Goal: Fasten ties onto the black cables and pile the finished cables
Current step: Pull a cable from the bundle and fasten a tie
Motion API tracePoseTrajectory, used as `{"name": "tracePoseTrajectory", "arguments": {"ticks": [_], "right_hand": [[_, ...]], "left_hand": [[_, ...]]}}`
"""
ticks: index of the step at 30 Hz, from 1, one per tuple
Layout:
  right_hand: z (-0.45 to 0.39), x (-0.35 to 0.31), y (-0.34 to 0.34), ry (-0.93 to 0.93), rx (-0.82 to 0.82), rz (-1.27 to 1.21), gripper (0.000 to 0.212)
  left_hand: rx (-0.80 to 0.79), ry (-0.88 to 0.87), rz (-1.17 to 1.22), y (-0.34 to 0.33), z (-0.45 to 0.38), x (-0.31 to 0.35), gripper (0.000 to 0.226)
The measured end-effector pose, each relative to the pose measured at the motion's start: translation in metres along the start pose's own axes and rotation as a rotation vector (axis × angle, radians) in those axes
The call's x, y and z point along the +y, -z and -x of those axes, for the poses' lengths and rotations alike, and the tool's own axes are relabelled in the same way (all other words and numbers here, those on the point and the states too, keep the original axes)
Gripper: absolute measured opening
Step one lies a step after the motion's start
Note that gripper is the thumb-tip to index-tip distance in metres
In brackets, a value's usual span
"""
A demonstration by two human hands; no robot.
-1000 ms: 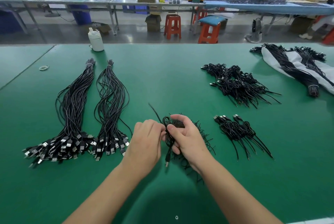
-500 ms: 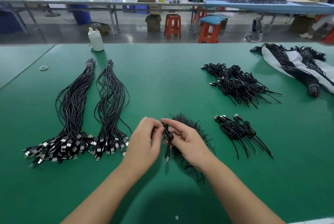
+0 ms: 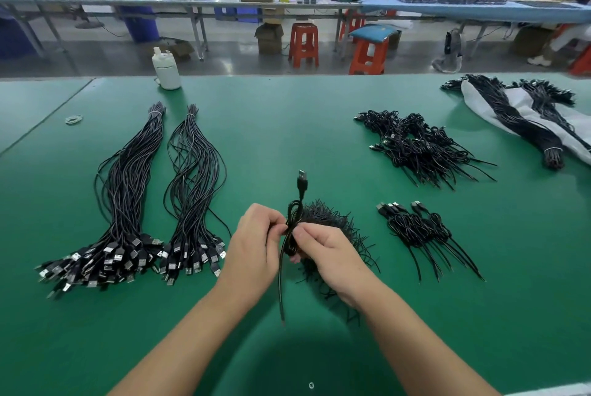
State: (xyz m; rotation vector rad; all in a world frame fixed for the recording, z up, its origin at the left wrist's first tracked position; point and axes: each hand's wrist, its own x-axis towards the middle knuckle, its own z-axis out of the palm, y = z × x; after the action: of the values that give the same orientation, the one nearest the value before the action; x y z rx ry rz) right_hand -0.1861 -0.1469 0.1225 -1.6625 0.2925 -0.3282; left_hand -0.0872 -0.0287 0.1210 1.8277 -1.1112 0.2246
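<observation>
Between the fingers (image 3: 283,229) of the left hand (image 3: 252,251) and right hand (image 3: 326,251), both pinched on a coiled cable (image 3: 292,219), the tie is too small to make out. If either pinch loosens, the coil could spring open — plug (image 3: 302,179) up, tail down. Behind the fingers lie loose ties (image 3: 323,219); right of them the finished pile (image 3: 419,229) on the desk (image 3: 287,140).

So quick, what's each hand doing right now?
Left hand: pinching the coiled cable.
Right hand: pinching the same cable.
</observation>
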Motion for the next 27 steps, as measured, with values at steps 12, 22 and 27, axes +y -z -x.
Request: {"name": "tracePoseTrajectory", "arguments": {"ticks": [12, 22, 27], "right_hand": [[-0.008, 0.012, 0.008, -0.431, -0.044, -0.281, 0.02], [-0.01, 0.034, 0.033, -0.453, -0.018, -0.279, 0.038], [-0.016, 0.039, 0.072, -0.448, 0.114, 0.155, 0.028]], "left_hand": [[-0.046, -0.566, -0.392, -0.027, 0.006, -0.052, 0.025], [-0.047, -0.556, -0.391, -0.055, 0.006, -0.067, 0.015], [-0.146, -0.258, -0.485, -0.049, 0.027, -0.107, 0.035]]}}
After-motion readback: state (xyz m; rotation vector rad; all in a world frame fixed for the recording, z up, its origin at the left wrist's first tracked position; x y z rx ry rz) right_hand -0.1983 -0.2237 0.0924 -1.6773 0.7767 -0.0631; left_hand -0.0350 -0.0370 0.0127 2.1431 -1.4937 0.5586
